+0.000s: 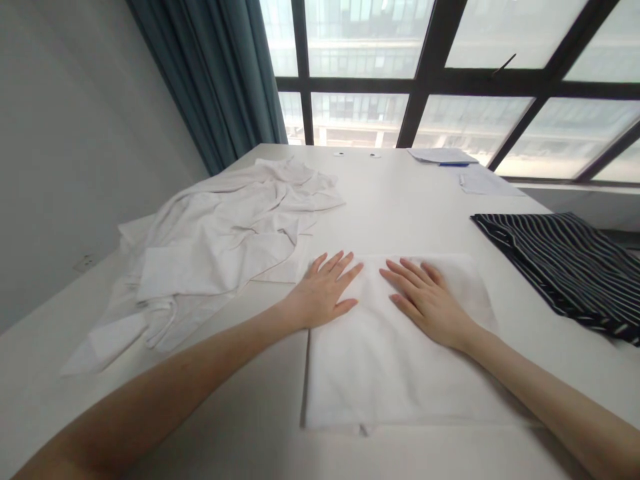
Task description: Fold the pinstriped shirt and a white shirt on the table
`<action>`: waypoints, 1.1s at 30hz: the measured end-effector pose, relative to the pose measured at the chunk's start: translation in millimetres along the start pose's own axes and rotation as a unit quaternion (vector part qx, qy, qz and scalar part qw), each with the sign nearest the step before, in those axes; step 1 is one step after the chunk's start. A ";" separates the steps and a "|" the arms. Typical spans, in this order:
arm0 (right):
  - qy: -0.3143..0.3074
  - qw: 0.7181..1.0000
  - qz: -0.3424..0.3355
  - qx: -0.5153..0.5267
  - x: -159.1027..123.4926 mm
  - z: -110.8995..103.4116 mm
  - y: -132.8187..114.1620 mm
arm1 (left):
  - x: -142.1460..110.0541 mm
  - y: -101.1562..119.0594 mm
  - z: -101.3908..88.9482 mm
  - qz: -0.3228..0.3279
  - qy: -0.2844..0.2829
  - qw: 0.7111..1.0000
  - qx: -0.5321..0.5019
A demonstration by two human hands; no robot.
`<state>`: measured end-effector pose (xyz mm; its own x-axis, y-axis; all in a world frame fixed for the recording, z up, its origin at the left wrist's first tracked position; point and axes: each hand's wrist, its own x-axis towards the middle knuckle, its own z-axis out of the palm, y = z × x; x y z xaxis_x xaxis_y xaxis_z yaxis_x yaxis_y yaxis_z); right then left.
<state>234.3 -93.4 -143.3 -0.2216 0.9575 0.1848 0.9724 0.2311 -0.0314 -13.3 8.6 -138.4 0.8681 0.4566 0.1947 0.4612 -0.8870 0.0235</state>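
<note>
A folded white cloth [385, 373], probably a garment, lies flat on the white table in front of me. My left hand [327, 287] rests palm down on its far left corner, fingers spread. Palm down on the far right part of the same cloth is my right hand [425, 297], its fingers stretched out toward the left hand. Neither hand grips anything. Slight wrinkles run across the cloth's middle, and a small bit of fabric sticks out at its near edge.
To the left, a crumpled white garment [225, 227] spreads over the table [390, 200]. A black-and-white striped cloth [575, 267] lies folded at the right edge. Papers [440, 156] and a blue pen [454, 165] sit at the far right, before the window.
</note>
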 end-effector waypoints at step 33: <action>0.104 0.739 0.381 0.545 -27.4 -34.9 82.2 | 4.7 -51.7 3.7 -0.057 0.126 0.830 -0.540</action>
<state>322.8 -106.6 -116.7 0.4871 0.8603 -0.1504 0.1472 -0.2506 -0.9568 -32.4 56.8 -142.3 0.7011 0.6339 0.3266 -0.0130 -0.4466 0.8946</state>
